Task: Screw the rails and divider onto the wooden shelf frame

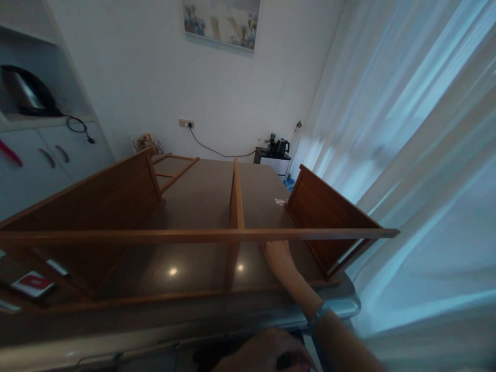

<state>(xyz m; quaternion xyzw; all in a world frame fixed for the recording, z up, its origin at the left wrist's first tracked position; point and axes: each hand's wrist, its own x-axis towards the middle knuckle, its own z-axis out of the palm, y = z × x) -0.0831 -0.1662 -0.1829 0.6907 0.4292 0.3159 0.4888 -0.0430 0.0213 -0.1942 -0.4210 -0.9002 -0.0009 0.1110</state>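
A wooden shelf frame (116,206) lies on a brown table (201,196), with a long rail (174,236) across the front and an upright divider (235,201) in the middle. My right hand (279,258) reaches under the rail just right of the divider. It touches the rail's underside, and the rail hides its fingers. A wristband (320,313) sits on that wrist. My left hand (265,354) is low at the picture's bottom edge, near the table's front. Its fingers are curled around something dark that I cannot make out.
White cabinets (46,155) with a kettle (25,93) stand at the left. A small stand with a coffee maker (277,146) is by the far wall. Sheer curtains (406,155) fill the right side. A red-and-white card (33,283) lies at the table's left.
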